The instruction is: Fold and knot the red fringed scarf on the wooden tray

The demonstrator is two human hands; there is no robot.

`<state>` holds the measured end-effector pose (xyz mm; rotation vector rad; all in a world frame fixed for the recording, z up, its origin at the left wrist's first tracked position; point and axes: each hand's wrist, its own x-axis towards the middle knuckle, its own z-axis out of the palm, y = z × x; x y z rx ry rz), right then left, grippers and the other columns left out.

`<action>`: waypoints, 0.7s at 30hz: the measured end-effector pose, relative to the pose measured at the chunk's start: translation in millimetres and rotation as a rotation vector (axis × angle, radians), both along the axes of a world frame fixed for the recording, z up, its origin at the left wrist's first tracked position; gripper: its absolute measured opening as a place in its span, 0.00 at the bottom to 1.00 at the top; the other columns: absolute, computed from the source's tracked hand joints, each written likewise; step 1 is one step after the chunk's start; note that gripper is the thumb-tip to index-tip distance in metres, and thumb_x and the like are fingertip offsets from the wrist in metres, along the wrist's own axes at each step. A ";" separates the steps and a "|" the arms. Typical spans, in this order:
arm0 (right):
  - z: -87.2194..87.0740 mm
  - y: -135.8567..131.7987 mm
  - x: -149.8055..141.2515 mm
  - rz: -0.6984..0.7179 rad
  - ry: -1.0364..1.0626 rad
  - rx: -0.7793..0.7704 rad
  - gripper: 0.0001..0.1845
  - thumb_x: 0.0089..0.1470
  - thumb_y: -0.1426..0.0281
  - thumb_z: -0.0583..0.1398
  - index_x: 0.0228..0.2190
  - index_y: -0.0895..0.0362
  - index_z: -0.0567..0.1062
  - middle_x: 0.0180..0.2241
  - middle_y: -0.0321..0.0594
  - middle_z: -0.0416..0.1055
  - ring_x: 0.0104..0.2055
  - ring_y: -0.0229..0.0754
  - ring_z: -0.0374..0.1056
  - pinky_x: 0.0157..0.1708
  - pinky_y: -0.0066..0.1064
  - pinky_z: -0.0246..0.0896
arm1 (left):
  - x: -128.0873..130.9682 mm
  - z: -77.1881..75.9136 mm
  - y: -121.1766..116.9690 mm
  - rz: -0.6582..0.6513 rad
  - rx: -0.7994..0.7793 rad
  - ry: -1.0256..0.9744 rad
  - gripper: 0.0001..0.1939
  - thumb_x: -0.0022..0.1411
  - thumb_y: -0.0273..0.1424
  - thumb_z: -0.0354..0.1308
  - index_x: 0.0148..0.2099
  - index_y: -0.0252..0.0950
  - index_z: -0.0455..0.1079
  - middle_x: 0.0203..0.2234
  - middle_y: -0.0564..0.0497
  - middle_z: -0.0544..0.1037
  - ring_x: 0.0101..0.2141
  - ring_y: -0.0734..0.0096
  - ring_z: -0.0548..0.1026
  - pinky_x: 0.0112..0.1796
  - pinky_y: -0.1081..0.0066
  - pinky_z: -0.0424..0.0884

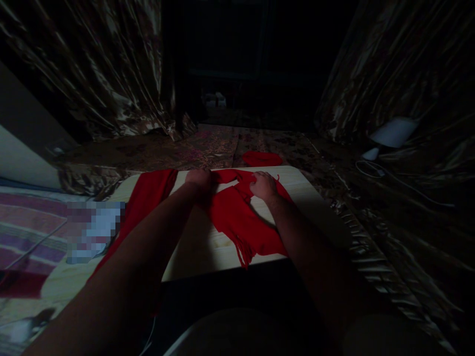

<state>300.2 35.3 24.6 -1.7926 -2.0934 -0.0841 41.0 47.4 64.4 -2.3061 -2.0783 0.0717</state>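
A red fringed scarf (235,210) lies bunched and crossed over itself on a small pale wooden table (222,247). Its tassels hang toward the near edge. My left hand (199,180) is closed on the red cloth near the table's far edge. Further right, my right hand (264,184) grips the scarf's upper part with fingers curled. A long red cloth strip (154,190) runs down the table's left side, partly behind my left forearm; whether it joins the scarf I cannot tell. Another red cloth piece (262,158) shows just beyond the far edge.
A blurred-out pale item (98,232) lies at the table's left. Beside it is a striped bedspread (29,222). A white lamp (395,132) with a cord (419,195) stands on the right. Patterned curtains (122,74) hang behind, and the room is dim.
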 end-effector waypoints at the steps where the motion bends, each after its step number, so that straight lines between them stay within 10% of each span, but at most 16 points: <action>1: -0.4 0.3 0.0 0.006 0.001 0.003 0.24 0.56 0.68 0.57 0.53 0.59 0.76 0.54 0.48 0.74 0.55 0.52 0.65 0.58 0.40 0.56 | -1.2 0.3 0.3 0.036 0.026 -0.040 0.20 0.61 0.35 0.55 0.52 0.30 0.75 0.48 0.29 0.78 0.48 0.43 0.78 0.47 0.56 0.73; 8: -0.6 8.0 -2.0 0.010 -0.025 -0.037 0.29 0.59 0.56 0.58 0.58 0.55 0.72 0.55 0.50 0.72 0.57 0.54 0.65 0.59 0.44 0.56 | -30.1 -10.2 11.7 0.387 0.295 -0.652 0.20 0.57 0.35 0.61 0.51 0.33 0.70 0.44 0.33 0.80 0.43 0.48 0.79 0.41 0.62 0.74; 17: 2.6 27.2 4.0 0.101 0.201 0.004 0.30 0.54 0.80 0.55 0.56 0.51 0.75 0.52 0.42 0.75 0.53 0.45 0.70 0.56 0.33 0.62 | -51.8 -35.9 25.3 0.279 0.335 -1.349 0.26 0.54 0.27 0.59 0.57 0.35 0.69 0.43 0.44 0.81 0.36 0.67 0.80 0.37 0.71 0.75; 21: 0.0 33.9 9.5 0.041 0.283 0.003 0.28 0.52 0.80 0.56 0.53 0.53 0.76 0.50 0.43 0.76 0.51 0.45 0.72 0.54 0.32 0.65 | -58.3 -32.4 22.3 0.266 0.273 -1.074 0.27 0.52 0.28 0.61 0.56 0.36 0.73 0.43 0.45 0.82 0.37 0.64 0.80 0.39 0.71 0.75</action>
